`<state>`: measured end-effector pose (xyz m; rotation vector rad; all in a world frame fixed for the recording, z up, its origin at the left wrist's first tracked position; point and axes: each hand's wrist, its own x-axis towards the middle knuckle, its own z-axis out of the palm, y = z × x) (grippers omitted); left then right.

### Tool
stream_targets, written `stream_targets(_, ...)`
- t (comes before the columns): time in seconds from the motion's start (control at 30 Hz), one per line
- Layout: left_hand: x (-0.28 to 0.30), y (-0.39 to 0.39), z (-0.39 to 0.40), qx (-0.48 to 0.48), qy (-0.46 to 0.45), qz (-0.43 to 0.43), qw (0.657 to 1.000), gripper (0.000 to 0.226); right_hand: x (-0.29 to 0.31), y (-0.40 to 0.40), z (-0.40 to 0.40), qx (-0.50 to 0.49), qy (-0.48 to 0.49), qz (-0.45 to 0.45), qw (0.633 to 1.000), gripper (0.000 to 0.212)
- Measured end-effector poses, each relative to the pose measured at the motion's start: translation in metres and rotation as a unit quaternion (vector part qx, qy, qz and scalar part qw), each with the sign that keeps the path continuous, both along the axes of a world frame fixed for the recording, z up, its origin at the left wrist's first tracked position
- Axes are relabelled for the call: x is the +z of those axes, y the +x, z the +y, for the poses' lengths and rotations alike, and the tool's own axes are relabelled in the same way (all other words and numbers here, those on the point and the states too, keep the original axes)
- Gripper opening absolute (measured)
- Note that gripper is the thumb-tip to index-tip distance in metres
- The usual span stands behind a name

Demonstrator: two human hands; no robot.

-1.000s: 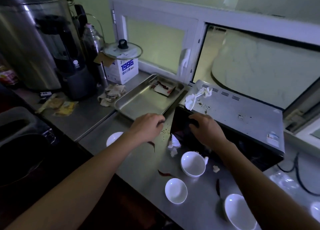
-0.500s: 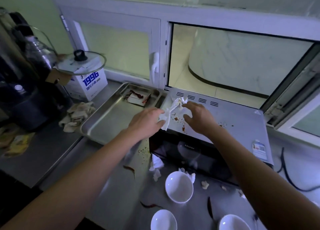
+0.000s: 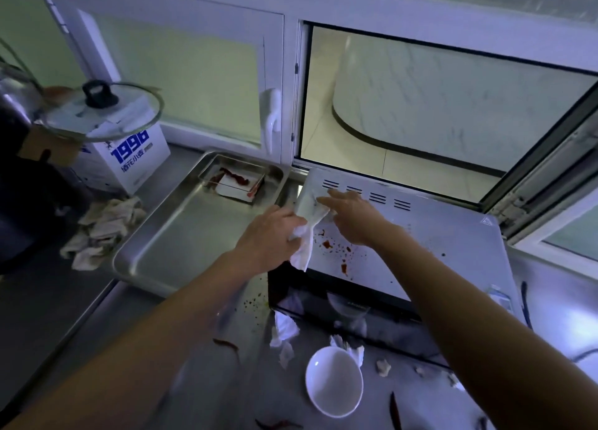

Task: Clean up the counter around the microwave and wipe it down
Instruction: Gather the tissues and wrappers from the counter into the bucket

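Note:
The microwave [image 3: 430, 251] stands on the steel counter [image 3: 246, 378], with red sauce spots [image 3: 336, 251] on its pale top. A white tissue [image 3: 307, 216] lies over the top's left edge. My left hand [image 3: 268, 238] grips the tissue's lower part. My right hand [image 3: 352, 216] rests with straight fingers on its upper part, near the vent slots. Torn tissue scraps [image 3: 284, 332], dried red chillies [image 3: 226, 345] and a white bowl [image 3: 333, 381] lie on the counter in front of the microwave door.
A steel tray [image 3: 181, 238] holding a small stained dish [image 3: 236, 180] sits left of the microwave. Left of it are a crumpled cloth [image 3: 103, 225], a white box [image 3: 129, 157] topped by a glass lid [image 3: 103, 112], and dark appliances. An open window [image 3: 420, 112] is behind.
Both hands rose from the microwave's front to its top and took up the tissue. It is now spread wider between the hands, my right hand reaching further back.

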<state>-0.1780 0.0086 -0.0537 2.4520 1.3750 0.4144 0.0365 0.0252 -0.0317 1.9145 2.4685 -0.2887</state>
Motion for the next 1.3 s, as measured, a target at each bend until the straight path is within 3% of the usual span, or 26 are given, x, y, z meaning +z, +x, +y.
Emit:
stream_targets(0.2, -0.007, -0.005, 0.011, -0.025, 0.029, -0.063, 0.997, 0.014, -0.01, 0.0, 0.007, -0.003, 0.08, 0.066, 0.995, 0.024)
stream_targets(0.37, 0.001, -0.009, 0.013, -0.026, 0.026, -0.098, 0.994, 0.011, 0.0, 0.0, 0.0, -0.032, 0.101, 0.109, 0.988, 0.012)
stream_targets(0.7, 0.017, -0.019, 0.005, -0.054, 0.047, -0.138, 0.988, 0.014, 0.022, 0.007, -0.045, -0.085, 0.168, 0.161, 0.969, 0.009)
stream_targets(1.03, 0.018, -0.017, -0.031, -0.122, 0.052, -0.194, 0.972, 0.019, 0.029, 0.002, -0.148, -0.18, 0.22, 0.188, 0.94, 0.009)
stream_targets(1.3, -0.007, -0.041, -0.073, -0.194, 0.038, -0.205, 0.958, 0.017, -0.002, -0.036, -0.21, -0.208, 0.215, 0.208, 0.931, 0.007)
